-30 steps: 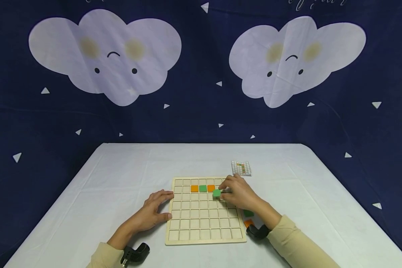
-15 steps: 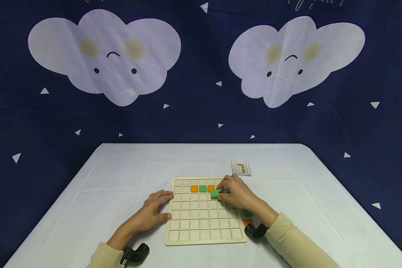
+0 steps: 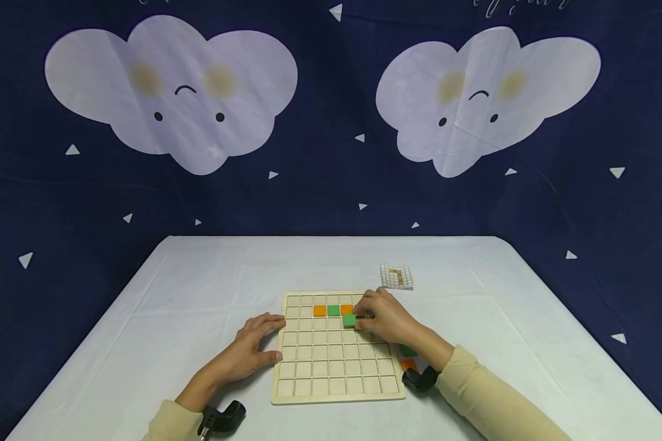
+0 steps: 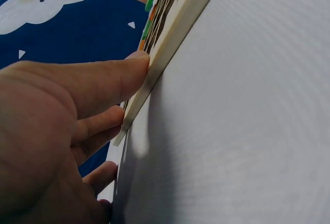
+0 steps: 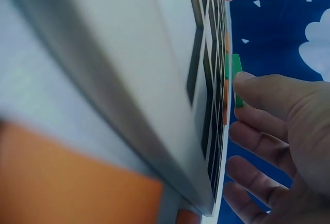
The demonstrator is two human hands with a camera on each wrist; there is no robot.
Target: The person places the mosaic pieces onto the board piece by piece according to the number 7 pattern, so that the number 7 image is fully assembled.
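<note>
A wooden grid board (image 3: 331, 369) lies on the white table. In its second row from the back sit an orange tile (image 3: 320, 310), a green tile (image 3: 333, 310) and another orange tile (image 3: 346, 310), side by side. My right hand (image 3: 386, 315) pinches a second green tile (image 3: 349, 321) between thumb and fingers. In the right wrist view this held tile (image 5: 236, 65) hovers just off the board's surface. My left hand (image 3: 252, 343) rests against the board's left edge, its thumb and extended fingers touching the rim (image 4: 154, 69).
Behind the board's right corner lies a small printed grid card (image 3: 397, 277). Right of the board, partly under my right forearm, lie a loose green tile (image 3: 407, 350) and a loose orange tile (image 3: 409, 365). A dark patterned cloth (image 3: 331, 202) hangs behind the table.
My right hand has shifted a little left with the green tile, which now hovers just in front of the right-hand orange tile. The left hand has stayed in place.
</note>
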